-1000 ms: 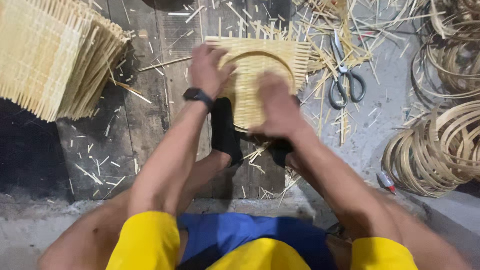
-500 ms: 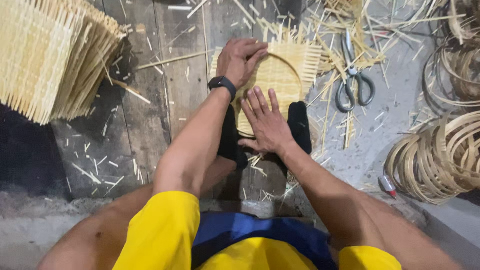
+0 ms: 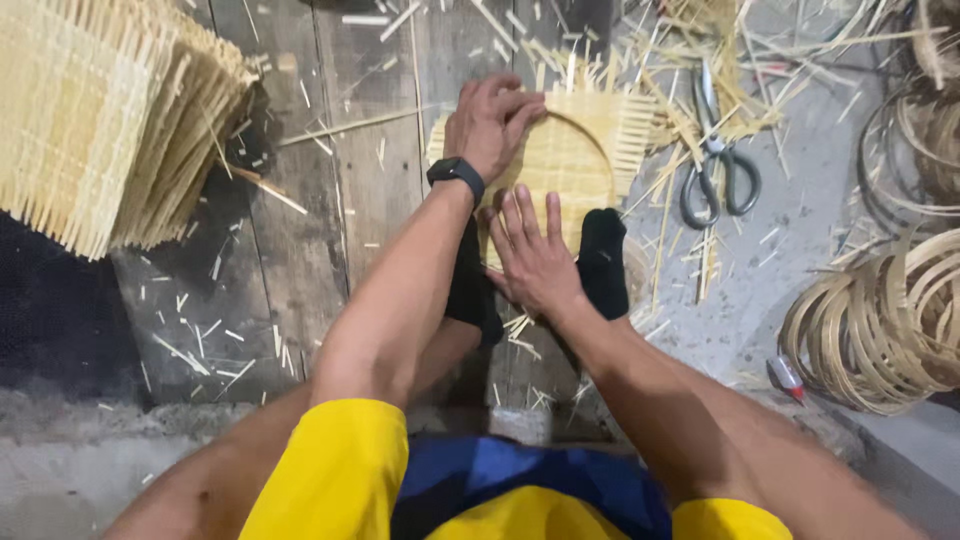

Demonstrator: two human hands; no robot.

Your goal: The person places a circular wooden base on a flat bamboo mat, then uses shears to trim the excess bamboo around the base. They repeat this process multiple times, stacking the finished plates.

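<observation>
A square woven bamboo mat (image 3: pixel 580 150) with a round bamboo hoop (image 3: pixel 590 135) on it lies on the wooden floor. My left hand (image 3: pixel 490 125), with a black watch on its wrist, grips the hoop and mat at their far left edge. Flat on the near part of the mat, fingers spread, presses my right hand (image 3: pixel 535 255). My two feet in black socks (image 3: pixel 603 260) pin the mat's near edge on either side of that hand.
A tall stack of woven bamboo mats (image 3: pixel 110 110) stands at the far left. Scissors (image 3: pixel 715 170) lie right of the mat among loose bamboo slivers. Coils of bamboo hoops (image 3: pixel 880 320) fill the right side. A small red-tipped tool (image 3: pixel 787 375) lies near them.
My left hand moved from the hoop's left side to its far left edge. My right hand came off the near rim and now lies flat with fingers spread on the mat.
</observation>
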